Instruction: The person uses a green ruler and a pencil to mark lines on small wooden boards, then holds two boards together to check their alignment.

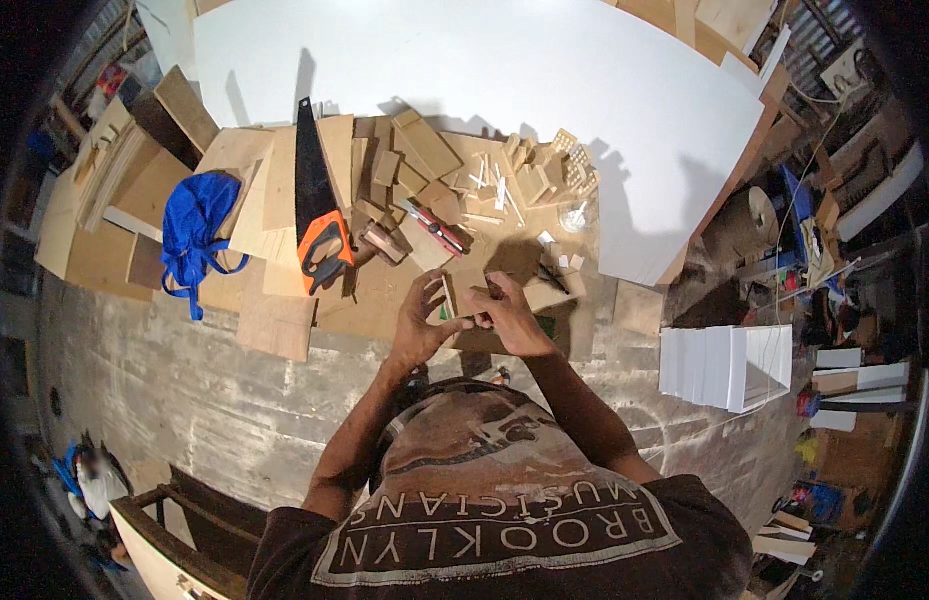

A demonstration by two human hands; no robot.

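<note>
The pale strip [447, 298] is right of the saw [322, 245], near its handle side, over the counter [369, 312]. The left hand [420, 322] grasps it between thumb and fingers. The right hand [508, 315] is just beside, fingers curled; whether they pinch anything cannot be told. Blocks [424, 148] lie right of the saw's blade. In this inspector's judgement, so thin a strip wants light, even pressure and steady wrists.

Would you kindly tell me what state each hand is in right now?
Left hand: closed, apparently holding a thin pale strip.
Right hand: curled inward; whether it holds anything cannot be told.
</note>
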